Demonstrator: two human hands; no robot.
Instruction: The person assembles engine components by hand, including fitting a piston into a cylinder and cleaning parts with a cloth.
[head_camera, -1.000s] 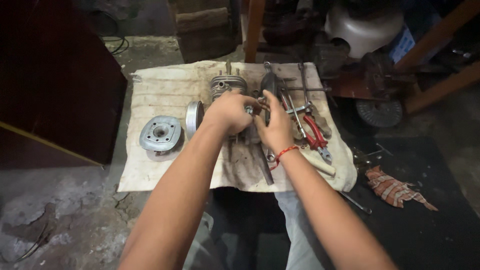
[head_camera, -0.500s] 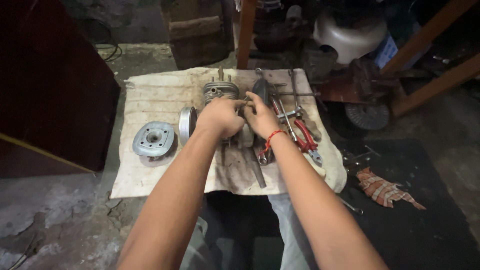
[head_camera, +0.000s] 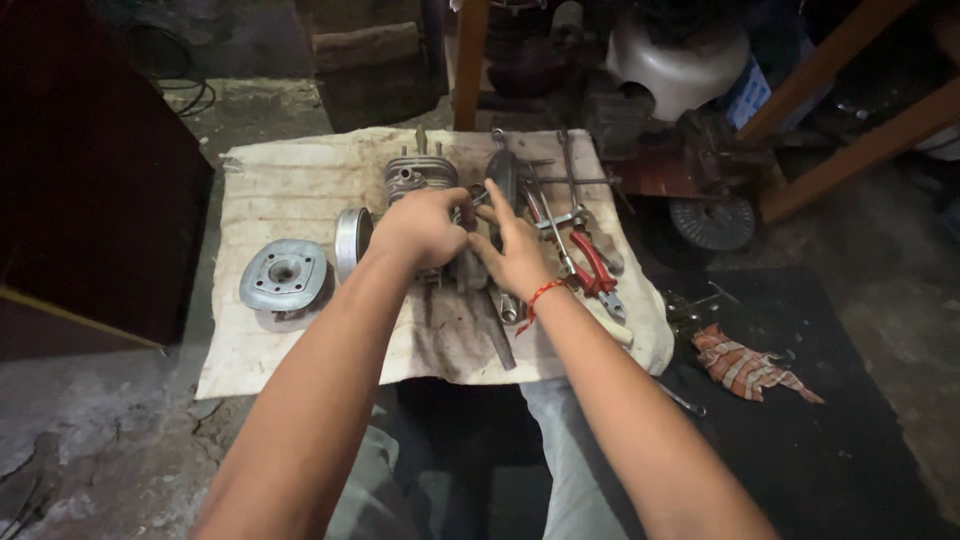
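1. At the left of the frame a round grey metal cover (head_camera: 283, 277) with a centre hole lies on the stained cloth (head_camera: 290, 190), well apart from the hands
2. Just right of it a shiny metal disc (head_camera: 349, 240) stands on its edge, near the left wrist
3. In the upper centre a finned engine cylinder (head_camera: 418, 175) rests on the cloth, partly hidden behind the left hand
4. The left hand (head_camera: 425, 228) comes from the lower left, fingers curled narrow around a small dark metal part (head_camera: 462, 268); the hand covers most of this part, so its shape is not clear
5. The right hand (head_camera: 517, 255), with a red thread on the wrist, touches the same part, fingers half spread and the index pointing up
6. Right of centre lie red-handled pliers (head_camera: 592, 268) and long metal tools (head_camera: 566, 185), beside the right hand
7. At the lower right a checked rag (head_camera: 745, 364) lies on the dark floor
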